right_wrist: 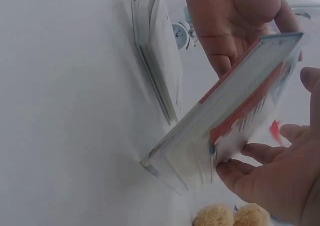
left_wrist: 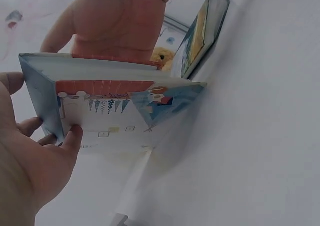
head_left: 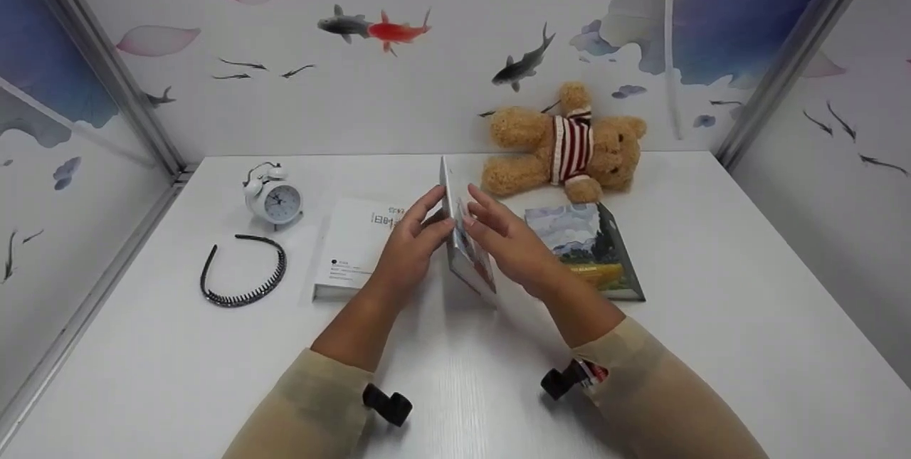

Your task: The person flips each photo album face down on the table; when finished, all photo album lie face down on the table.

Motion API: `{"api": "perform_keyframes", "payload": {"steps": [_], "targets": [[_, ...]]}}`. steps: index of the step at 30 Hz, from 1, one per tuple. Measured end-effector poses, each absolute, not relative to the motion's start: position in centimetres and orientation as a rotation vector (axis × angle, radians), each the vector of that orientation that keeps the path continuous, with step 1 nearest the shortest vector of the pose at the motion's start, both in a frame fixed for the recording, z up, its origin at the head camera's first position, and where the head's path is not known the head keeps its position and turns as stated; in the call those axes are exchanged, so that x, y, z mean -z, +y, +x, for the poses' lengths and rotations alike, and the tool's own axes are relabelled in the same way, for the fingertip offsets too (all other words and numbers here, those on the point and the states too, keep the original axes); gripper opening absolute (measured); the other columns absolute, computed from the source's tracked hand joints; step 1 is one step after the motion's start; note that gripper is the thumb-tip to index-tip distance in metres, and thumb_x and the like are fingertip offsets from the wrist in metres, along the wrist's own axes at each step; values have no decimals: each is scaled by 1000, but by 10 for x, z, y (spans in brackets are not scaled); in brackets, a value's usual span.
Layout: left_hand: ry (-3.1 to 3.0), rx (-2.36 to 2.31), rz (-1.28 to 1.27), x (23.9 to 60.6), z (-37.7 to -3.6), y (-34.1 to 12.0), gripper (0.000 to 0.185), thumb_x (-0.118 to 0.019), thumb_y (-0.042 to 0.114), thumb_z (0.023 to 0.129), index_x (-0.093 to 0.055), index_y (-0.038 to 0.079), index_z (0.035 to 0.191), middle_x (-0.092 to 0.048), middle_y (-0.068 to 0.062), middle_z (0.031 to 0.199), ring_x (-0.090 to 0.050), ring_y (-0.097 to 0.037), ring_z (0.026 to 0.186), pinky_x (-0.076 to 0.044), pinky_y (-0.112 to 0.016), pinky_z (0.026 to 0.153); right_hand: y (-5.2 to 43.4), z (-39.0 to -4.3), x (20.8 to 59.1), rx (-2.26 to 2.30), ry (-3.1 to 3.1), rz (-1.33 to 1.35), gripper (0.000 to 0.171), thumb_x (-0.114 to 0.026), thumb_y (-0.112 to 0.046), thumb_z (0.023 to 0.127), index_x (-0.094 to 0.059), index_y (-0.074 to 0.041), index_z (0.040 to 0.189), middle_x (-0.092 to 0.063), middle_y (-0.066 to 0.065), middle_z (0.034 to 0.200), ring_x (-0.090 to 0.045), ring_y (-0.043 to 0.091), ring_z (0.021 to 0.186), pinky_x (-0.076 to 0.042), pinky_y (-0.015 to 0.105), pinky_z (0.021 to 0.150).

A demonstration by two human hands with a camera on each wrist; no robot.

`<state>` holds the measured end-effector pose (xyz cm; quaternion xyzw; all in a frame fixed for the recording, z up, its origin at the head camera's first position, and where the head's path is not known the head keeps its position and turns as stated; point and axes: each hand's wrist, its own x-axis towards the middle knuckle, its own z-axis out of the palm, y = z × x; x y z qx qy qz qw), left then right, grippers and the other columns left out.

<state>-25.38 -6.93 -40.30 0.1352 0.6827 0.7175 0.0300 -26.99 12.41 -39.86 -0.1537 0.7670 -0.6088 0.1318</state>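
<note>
A hardcover picture book point(head_left: 470, 263) with red bands and bunting on its cover point(left_wrist: 107, 118) stands on edge, tilted, its lower edge at the white table point(head_left: 455, 388). My left hand point(head_left: 407, 244) pinches it near the spine, thumb on one cover and fingers around the back edge. On the opposite side, my right hand point(head_left: 518, 249) has loosely extended fingers, with some fingertips point(right_wrist: 232, 168) against the cover. A white book point(head_left: 349, 252) lies left of the left hand. Right of the right hand lies a thick book with a painted landscape cover point(head_left: 580, 231).
A white twin-bell alarm clock point(head_left: 281, 203) stands at the back left, with a black toothed headband point(head_left: 245, 299) in front of it. Behind the landscape book a teddy bear point(head_left: 573, 146) in a striped sweater lies on its side. Patterned panels point(head_left: 427, 103) enclose the back and sides.
</note>
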Motion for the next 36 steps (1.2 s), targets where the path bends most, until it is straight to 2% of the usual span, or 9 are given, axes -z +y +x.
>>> {"api": "perform_keyframes", "payload": {"steps": [3, 10, 16, 20, 25, 30, 32, 36], "targets": [[2123, -2181, 485, 401, -252, -66, 53, -51, 24, 101, -37, 32, 151, -23, 12, 163, -28, -19, 151, -31, -39, 120, 122, -267, 396, 1843, 2213, -454, 60, -56, -62, 92, -31, -56, 146, -36, 1, 159, -36, 25, 147, -30, 58, 118], [2192, -2120, 522, 399, -248, -62, 55, -54, 21, 100, -38, 33, 151, -20, 17, 163, -22, -12, 152, -27, -42, 122, 120, -266, 396, 1949, 2126, -483, 56, -52, -57, 96, -30, -54, 148, -38, 0, 155, -35, 24, 147, -30, 60, 117], [2232, -2077, 541, 404, -252, -64, 58, -57, 24, 98, -38, 28, 152, -22, 20, 162, -18, -10, 153, -27, -42, 121, 124, -272, 397, 1894, 2138, -393, 67, -56, -64, 91, -25, -56, 149, -38, 0, 152, -38, 26, 145, -33, 59, 115], [2217, -2088, 502, 407, -256, -65, 62, -58, 22, 96, -35, 24, 153, -21, 17, 163, -17, -10, 154, -26, -43, 122, 125, -276, 398, 1872, 2166, -317, 74, -62, -60, 89, -25, -50, 152, -35, 1, 153, -41, 25, 142, -35, 54, 116], [2167, -2112, 410, 408, -258, -67, 67, -58, 17, 94, -31, 25, 155, -21, 13, 164, -23, -10, 152, -26, -40, 122, 128, -280, 399, 1892, 2189, -307, 71, -63, -41, 94, -26, -38, 155, -26, -4, 161, -32, 28, 148, -31, 50, 120], [2060, -2067, 389, 412, -258, -69, 62, -54, 25, 97, -31, 28, 155, -28, 15, 161, -36, -13, 147, -34, -40, 119, 131, -282, 397, 1949, 2164, -231, 66, -56, -26, 94, -30, -40, 153, -21, -13, 163, -27, 23, 151, -27, 50, 121], [2019, -2021, 422, 414, -257, -69, 61, -55, 31, 99, -30, 30, 155, -27, 16, 161, -35, -15, 148, -35, -41, 119, 131, -283, 397, 1970, 2145, -199, 65, -50, -22, 93, -31, -42, 152, -19, -14, 164, -21, 22, 153, -22, 51, 123], [2022, -1923, 441, 421, -257, -69, 63, -59, 43, 97, -29, 43, 153, -21, 20, 162, -25, -20, 152, -30, -48, 120, 130, -283, 400, 1985, 2107, -177, 68, -39, -19, 92, -26, -43, 154, -11, -14, 166, -6, 20, 155, -11, 52, 125]]}}
